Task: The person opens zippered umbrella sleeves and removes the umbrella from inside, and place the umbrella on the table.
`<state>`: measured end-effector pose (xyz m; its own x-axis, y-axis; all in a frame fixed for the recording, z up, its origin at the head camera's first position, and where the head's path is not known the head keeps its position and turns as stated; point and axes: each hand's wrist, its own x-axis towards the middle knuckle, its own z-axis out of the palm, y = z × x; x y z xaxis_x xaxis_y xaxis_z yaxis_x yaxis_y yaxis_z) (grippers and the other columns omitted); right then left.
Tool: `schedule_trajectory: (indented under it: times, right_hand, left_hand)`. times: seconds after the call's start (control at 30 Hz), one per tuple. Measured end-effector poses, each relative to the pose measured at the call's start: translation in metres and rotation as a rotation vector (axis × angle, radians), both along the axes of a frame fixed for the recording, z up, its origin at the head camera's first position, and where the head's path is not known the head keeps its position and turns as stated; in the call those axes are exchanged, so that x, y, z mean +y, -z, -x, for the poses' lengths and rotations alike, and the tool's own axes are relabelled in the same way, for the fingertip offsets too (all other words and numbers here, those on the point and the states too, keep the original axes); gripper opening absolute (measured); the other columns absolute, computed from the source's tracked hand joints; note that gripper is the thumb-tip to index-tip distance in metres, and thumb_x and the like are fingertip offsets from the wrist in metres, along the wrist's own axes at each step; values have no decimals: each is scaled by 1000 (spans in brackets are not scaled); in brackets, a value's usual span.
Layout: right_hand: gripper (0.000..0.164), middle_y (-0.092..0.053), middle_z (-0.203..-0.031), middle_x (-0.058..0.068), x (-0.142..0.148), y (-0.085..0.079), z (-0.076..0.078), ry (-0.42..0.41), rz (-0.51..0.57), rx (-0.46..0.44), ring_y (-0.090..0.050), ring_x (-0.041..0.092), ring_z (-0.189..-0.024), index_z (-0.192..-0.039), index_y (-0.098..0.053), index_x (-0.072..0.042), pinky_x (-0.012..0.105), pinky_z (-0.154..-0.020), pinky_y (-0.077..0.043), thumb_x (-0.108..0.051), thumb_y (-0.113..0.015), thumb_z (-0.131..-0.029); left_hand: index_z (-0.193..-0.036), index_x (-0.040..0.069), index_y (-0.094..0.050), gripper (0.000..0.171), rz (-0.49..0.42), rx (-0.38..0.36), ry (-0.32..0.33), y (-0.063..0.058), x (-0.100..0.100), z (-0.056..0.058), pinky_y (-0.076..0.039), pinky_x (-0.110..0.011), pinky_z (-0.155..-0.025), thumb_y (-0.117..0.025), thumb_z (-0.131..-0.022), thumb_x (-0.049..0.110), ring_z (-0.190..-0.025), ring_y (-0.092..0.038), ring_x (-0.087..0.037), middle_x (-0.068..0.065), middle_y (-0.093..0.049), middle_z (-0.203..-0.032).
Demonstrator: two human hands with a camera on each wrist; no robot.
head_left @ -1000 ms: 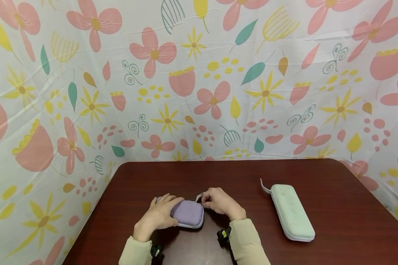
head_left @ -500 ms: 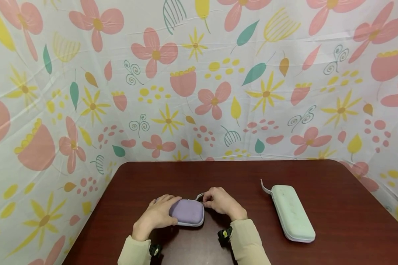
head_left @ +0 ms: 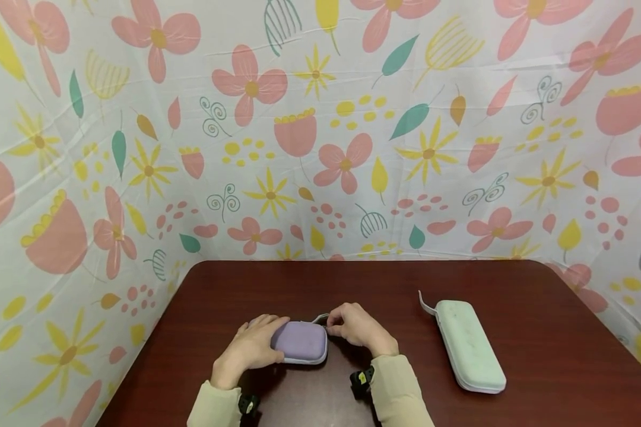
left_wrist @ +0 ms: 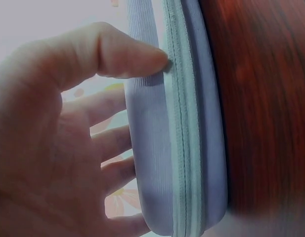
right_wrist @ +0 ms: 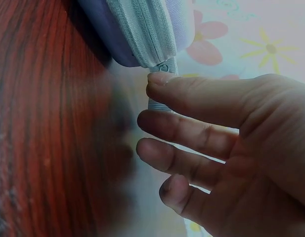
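A purple hard zip case [head_left: 299, 341] lies on the table, its pale zip [left_wrist: 182, 123] running along the side. My left hand [head_left: 251, 347] lies over its left part, fingers across the top and thumb [left_wrist: 142, 59] against the side by the zip. At the case's right end, my right hand [head_left: 355, 326] pinches a ribbed grey tab [right_wrist: 159, 104] beside the metal zip slider [right_wrist: 164, 68]. The other fingers are loosely bent. A light strap [head_left: 320, 318] loops behind the case toward the right hand; its far end is hidden.
A longer mint-green zip case [head_left: 471, 347] with a pale strap [head_left: 426, 305] lies to the right, apart from both hands. The dark red-brown table [head_left: 374, 284] meets a flower-patterned cloth [head_left: 347, 225] at the back and sides.
Both hands keep their holds. The purple case and left hand shift very slightly left; otherwise little differs.
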<state>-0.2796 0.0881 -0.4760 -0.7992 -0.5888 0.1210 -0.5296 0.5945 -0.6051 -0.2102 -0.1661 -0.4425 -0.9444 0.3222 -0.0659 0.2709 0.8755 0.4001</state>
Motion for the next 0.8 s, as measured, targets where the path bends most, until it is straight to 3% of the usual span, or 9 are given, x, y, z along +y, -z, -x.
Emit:
schedule_trajectory:
  times: [0.8]
  right_hand:
    - [9, -65, -79, -11, 1, -2, 1, -8, 29, 17, -52, 7, -67, -83, -75, -13, 27, -61, -45, -5, -72, -87]
  left_hand:
    - [-141, 11, -53, 73, -5, 23, -42, 5, 0, 1, -25, -66, -103, -75, -72, 21, -133, -39, -37, -12, -50, -138]
